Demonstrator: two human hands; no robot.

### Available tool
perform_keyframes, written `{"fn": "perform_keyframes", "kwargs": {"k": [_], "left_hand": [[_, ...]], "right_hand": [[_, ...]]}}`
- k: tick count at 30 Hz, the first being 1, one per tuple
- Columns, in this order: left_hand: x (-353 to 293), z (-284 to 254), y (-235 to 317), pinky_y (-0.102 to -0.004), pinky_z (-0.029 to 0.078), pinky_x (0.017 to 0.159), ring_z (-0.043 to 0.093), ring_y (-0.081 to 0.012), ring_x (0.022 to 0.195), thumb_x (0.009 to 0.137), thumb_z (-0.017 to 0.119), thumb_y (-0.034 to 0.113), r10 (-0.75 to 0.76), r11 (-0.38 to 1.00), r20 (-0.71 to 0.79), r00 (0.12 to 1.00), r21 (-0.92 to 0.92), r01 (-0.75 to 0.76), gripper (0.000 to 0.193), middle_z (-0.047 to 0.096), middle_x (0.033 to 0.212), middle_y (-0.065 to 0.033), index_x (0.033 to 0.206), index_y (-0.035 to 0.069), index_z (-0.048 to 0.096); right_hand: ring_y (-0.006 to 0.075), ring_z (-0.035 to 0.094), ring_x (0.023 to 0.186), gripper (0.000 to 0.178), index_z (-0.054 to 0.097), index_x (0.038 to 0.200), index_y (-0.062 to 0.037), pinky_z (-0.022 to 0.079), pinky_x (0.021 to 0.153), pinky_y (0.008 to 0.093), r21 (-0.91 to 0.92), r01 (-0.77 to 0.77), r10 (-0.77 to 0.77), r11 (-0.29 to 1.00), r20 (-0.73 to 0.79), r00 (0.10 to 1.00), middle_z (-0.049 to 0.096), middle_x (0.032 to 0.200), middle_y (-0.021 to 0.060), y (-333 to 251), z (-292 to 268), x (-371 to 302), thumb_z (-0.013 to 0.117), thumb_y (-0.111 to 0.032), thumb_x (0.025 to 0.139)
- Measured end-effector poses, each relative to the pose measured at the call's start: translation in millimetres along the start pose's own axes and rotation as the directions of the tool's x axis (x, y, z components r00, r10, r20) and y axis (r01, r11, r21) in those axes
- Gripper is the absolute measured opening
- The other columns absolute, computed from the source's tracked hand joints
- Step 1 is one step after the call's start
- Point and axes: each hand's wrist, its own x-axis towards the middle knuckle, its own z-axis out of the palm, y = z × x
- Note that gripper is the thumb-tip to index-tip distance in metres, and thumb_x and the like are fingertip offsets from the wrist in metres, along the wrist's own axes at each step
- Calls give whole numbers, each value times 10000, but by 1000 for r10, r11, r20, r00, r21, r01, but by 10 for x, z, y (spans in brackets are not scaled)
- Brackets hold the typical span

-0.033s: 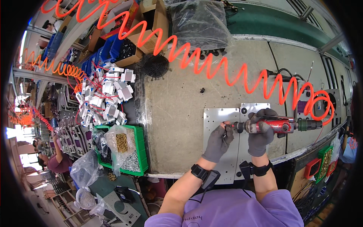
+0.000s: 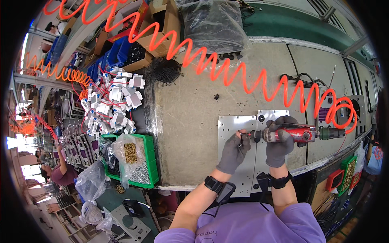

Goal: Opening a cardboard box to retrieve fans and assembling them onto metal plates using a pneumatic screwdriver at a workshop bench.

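Observation:
My right hand [image 2: 281,148], in a grey glove, wraps round a red pneumatic screwdriver [image 2: 298,134] lying level, its dark nose towards the left. An orange coiled air hose [image 2: 265,87] runs to its green rear end [image 2: 331,133]. At the driver's tip, the bare fingertips of my gloved left hand [image 2: 235,152] are pinched together; what small piece they grip is too hidden to tell. Beneath both hands lie two flat silver metal plates [image 2: 237,121], side by side, with small holes. A black round part [image 2: 261,118] sits on the right plate.
To the left stands a green bin [image 2: 152,162] of brass and silver screws, beside a heap of white boxy parts [image 2: 117,99] with red wires. A black fan guard [image 2: 165,71], a plastic-wrapped bundle [image 2: 214,26] and black cables [image 2: 302,79] lie farther back. The hose hangs across the bench.
The orange hose coils have shifted slightly. My hands, the screwdriver and the plates look unmoved.

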Motion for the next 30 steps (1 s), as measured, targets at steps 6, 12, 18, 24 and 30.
{"fn": "perform_keyframes", "kwargs": {"k": [6, 12, 18, 24, 30], "left_hand": [[-15, 46, 67, -229, 334, 473, 408, -96, 546, 917, 389, 186, 190, 897, 176, 966, 370, -244, 279, 460, 665, 7, 1096, -17, 458], [70, -69, 101, -298, 381, 502, 482, -171, 560, 853, 484, 168, 306, 135, 248, 919, 944, -300, 279, 456, 609, -18, 1100, 38, 479], [316, -98, -42, -352, 426, 528, 541, -257, 571, 771, 576, 193, 280, -641, 655, 701, 671, -371, 243, 525, 661, -83, 984, 86, 526], [489, -35, 31, -366, 438, 550, 584, -262, 685, 784, 574, 288, 493, -501, 332, 804, 864, -49, 266, 594, 816, -113, 941, 79, 523], [466, -80, 61, -356, 431, 527, 575, -257, 653, 743, 612, 260, 442, -582, 547, 711, 778, -237, 277, 574, 739, -77, 962, 107, 540]], "right_hand": [[174, 557, 714, 422, 466, 1053, -23, 453, 756, 385, 118, -14, 32, 993, -150, 988, 525, 869, 86, 13, -112, 70, 559, -126, 654], [184, 562, 716, 420, 470, 1065, -25, 442, 771, 386, 110, 53, -31, 993, -194, 981, 532, 881, 95, -68, -243, 183, 555, -103, 661], [197, 563, 718, 383, 481, 1006, -33, 450, 748, 380, 15, 120, -118, 993, -93, 989, 527, 854, 96, -182, -275, 284, 525, -64, 627], [188, 556, 715, 399, 469, 1003, -30, 457, 740, 371, -100, 169, -165, 981, 51, 985, 530, 838, 95, -190, -200, 270, 513, -19, 607], [161, 554, 738, 251, 519, 910, -6, 453, 732, 299, -304, -14, 72, 953, 180, 981, 560, 828, 77, -158, -249, 191, 508, 30, 661]]}}
